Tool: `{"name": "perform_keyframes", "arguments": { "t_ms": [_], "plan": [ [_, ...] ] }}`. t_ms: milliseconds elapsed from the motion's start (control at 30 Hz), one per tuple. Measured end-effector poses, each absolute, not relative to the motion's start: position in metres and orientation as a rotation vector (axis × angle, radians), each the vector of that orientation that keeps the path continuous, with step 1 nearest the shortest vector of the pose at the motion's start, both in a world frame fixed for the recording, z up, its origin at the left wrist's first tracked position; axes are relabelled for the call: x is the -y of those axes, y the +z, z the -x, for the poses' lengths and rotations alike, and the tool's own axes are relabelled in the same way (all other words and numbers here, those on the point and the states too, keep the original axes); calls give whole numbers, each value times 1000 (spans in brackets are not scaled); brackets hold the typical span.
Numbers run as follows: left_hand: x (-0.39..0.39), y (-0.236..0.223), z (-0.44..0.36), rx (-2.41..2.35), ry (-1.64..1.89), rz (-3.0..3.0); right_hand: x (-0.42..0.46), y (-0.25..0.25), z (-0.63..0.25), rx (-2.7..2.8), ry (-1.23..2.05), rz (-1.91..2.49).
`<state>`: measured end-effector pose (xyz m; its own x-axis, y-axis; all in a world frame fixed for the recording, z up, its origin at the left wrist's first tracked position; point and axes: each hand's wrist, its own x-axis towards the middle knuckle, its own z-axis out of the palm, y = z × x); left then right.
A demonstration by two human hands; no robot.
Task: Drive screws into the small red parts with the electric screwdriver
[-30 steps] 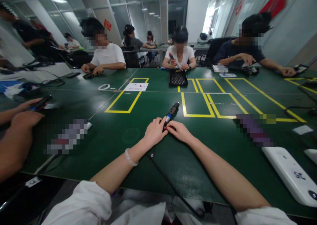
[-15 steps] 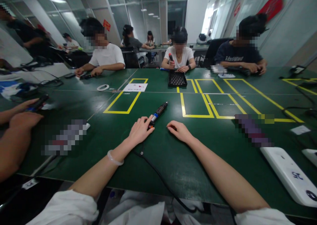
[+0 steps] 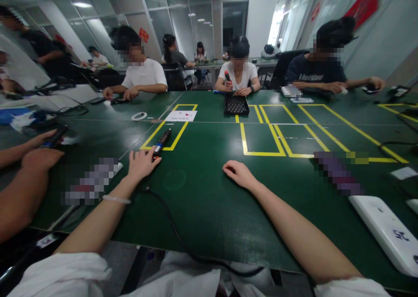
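My left hand [image 3: 142,164] rests on the green table at left of centre. Its thumb and index finger lie round the rear end of an electric screwdriver [image 3: 162,143], with the other fingers spread. The screwdriver is black with a blue band and some orange near the hand, and its tip points away from me over a yellow-taped outline. A black cord [image 3: 173,225] runs from near my left wrist over the table's front edge. My right hand [image 3: 240,174] lies on the table with fingers loosely curled, and nothing shows in it.
Across the table a person works over a black tray [image 3: 236,104]. A white paper [image 3: 181,116] and a white ring [image 3: 139,116] lie left of it. A white power bank [image 3: 385,234] lies at right. Another person's arm [image 3: 35,175] reaches in from the left.
My left hand has moved left, and the electric screwdriver has gone with it onto the taped outline. The cord has shifted left too. My right hand has stayed in place.
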<state>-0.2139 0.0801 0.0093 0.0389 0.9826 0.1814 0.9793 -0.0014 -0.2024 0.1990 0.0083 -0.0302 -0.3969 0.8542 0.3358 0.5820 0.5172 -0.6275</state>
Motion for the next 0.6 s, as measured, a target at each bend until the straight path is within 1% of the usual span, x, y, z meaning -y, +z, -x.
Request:
{"name": "perform_keyframes", "arguments": {
  "t_ms": [233, 400, 600],
  "plan": [
    [-88, 17, 244, 2074, -67, 1960, -8, -29, -199, 2126, 547, 1163],
    [-77, 22, 232, 1993, -151, 1902, -8, -29, -199, 2127, 537, 1171],
    [-78, 36, 220, 2135, -79, 1879, -8, -30, -198, 2123, 533, 1178]
  ]
}}
